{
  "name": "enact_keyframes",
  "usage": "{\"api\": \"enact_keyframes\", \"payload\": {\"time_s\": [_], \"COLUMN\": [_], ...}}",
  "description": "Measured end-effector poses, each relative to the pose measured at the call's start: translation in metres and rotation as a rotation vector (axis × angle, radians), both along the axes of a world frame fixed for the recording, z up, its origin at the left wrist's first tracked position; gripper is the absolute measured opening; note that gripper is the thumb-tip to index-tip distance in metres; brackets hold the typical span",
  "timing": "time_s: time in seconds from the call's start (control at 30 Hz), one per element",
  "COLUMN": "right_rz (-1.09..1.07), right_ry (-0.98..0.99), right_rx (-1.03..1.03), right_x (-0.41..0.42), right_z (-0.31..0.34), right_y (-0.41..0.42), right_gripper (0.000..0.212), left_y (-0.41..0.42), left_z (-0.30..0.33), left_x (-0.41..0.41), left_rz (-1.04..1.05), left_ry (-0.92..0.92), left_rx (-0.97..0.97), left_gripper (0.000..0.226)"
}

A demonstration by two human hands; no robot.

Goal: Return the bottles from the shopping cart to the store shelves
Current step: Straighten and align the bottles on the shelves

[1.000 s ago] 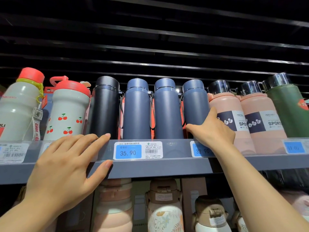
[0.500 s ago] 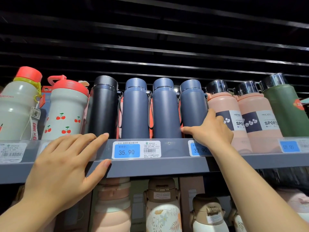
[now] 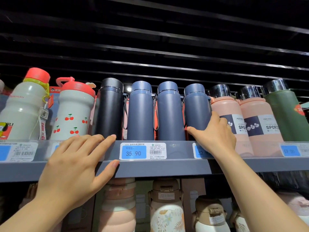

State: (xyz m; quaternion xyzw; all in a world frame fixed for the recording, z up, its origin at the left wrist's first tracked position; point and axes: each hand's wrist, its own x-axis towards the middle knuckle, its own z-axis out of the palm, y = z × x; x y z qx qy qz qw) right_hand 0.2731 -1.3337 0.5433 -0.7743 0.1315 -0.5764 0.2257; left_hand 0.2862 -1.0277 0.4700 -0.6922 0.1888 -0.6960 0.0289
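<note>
**Matte flasks on a grey shelf**

While two rounded grey bottles with glossy red caps stand at the far left, a black flask (image 3: 111,108) and three matte blue cylinders fill the middle of the smooth grey shelf (image 3: 167,168). Left hand (image 3: 75,166) lies spread and flat on the shelf's front lip, fingers straight, thumb under the edge, holding nothing. Beside its fingertips sits a blue price tag (image 3: 133,152). Right hand (image 3: 215,136) wraps the base of the rightmost blue flask (image 3: 196,108), thumb across the front, fingers round its right side. That flask stands upright, just beside a peach bottle (image 3: 224,109) with a shiny dark lid.
</note>
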Motion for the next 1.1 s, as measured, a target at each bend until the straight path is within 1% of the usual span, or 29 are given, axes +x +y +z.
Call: {"api": "enact_keyframes", "payload": {"time_s": [0.17,0.23,0.33,0.43,0.53,0.6,0.67,0.8,0.87,1.0,1.1], "right_rz": [0.147,0.2,0.304,0.367,0.449,0.535,0.628,0.757,0.802,0.868,0.961], "right_ry": [-0.195,-0.279,-0.346,-0.325,-0.232,-0.215,-0.2,-0.118,-0.098,-0.113,-0.135], "right_rx": [-0.142,-0.196,-0.302,-0.484,-0.66,-0.708,-0.7,-0.702,-0.702,-0.664,-0.617], "right_x": [-0.008,-0.017,-0.036,-0.051,-0.057,-0.057,-0.056,-0.055,-0.054,-0.041,-0.027], "right_z": [-0.023,-0.037,-0.067,-0.101,-0.132,-0.147,-0.158,-0.172,-0.177,-0.19,-0.197], "right_y": [0.001,0.007,0.031,0.066,0.105,0.131,0.154,0.205,0.235,0.308,0.382], "right_gripper": [0.079,0.072,0.059,0.053,0.049,0.046,0.043,0.037,0.033,0.03,0.028], "left_y": [0.001,0.0,-0.003,-0.004,0.004,0.013,0.03,0.095,0.14,0.239,0.311], "left_z": [0.0,0.0,-0.008,-0.028,-0.054,-0.069,-0.086,-0.121,-0.135,-0.162,-0.174], "left_x": [0.0,-0.001,-0.003,-0.005,-0.011,-0.019,-0.032,-0.046,-0.046,-0.045,-0.047], "left_rz": [0.009,0.005,-0.025,-0.093,-0.162,-0.247,-0.31,-0.266,-0.218,-0.17,-0.139], "left_ry": [0.013,0.045,0.108,0.101,0.115,0.143,0.176,0.203,0.23,0.224,0.202], "left_rx": [0.0,-0.007,-0.06,-0.069,0.007,0.041,0.025,0.043,0.033,-0.106,-0.219], "left_gripper": [0.061,0.061,0.06,0.055,0.058,0.056,0.048,0.029,0.024,0.025,0.025]}}
